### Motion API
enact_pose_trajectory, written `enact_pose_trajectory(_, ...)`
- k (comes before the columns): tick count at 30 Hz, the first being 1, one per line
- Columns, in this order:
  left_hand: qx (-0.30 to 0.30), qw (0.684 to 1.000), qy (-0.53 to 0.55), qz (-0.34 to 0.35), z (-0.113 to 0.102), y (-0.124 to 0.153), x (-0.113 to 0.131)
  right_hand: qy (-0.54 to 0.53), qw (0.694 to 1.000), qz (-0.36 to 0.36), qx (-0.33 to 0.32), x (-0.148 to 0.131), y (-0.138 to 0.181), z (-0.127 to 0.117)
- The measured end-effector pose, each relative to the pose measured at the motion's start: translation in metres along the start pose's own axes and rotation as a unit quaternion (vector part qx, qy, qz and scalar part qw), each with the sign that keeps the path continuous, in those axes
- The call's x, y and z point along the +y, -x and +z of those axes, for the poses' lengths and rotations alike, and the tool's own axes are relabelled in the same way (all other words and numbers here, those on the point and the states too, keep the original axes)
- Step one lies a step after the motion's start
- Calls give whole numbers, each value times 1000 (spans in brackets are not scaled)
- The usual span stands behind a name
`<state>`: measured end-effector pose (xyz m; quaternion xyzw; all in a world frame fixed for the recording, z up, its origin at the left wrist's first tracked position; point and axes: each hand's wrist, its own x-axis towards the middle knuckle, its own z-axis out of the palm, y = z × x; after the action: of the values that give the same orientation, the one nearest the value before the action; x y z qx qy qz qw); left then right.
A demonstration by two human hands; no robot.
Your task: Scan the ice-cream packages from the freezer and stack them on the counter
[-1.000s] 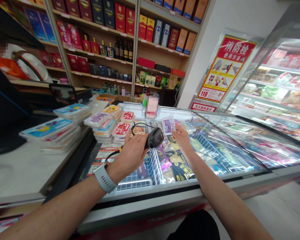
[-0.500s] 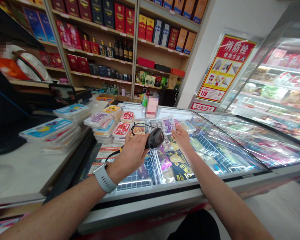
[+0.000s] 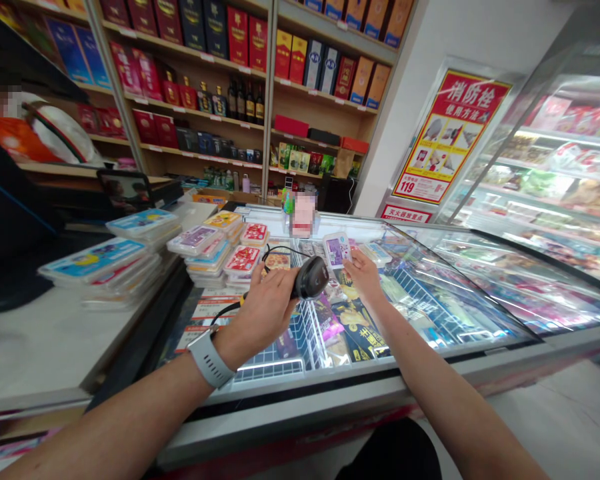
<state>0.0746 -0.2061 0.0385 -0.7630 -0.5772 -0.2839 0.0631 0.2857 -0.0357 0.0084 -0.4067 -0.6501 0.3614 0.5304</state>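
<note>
Scanner (image 3: 310, 278) gripped in left hand (image 3: 263, 308), aimed at packet (image 3: 337, 249) pinched in right hand (image 3: 363, 275); tilted label risks misread.

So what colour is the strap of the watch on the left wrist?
Light grey, with small holes; the perforated watch strap shows clearly in the head view.
</note>
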Motion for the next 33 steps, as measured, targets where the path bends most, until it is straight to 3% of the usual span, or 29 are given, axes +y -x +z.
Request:
enact_pose_trajectory(6, 5, 1000, 13, 5, 2, 0, -2, 73, 991, -58, 96, 0, -13, -29)
enact_pose_trajectory(9, 4, 1000, 16, 7, 2, 1, -2, 233, 947, -121, 183, 0, -19, -51)
enact_pose_trajectory(12, 3, 1000, 13, 11, 2, 1, -2, 325, 911, -142, 210, 2, -23, -66)
enact_pose_trajectory(19, 6, 1000, 9, 17, 2, 2, -2, 425, 876, -152, 172, 14, -31, -62)
enact_pose_trajectory(25, 7, 1000, 9, 19, 2, 2, -3, 498, 849, -152, 94, 19, -28, -49)
enact_pose_trajectory(33, 12, 1000, 13, 17, 1, 2, -1, 540, 826, -156, 47, 21, -24, -45)
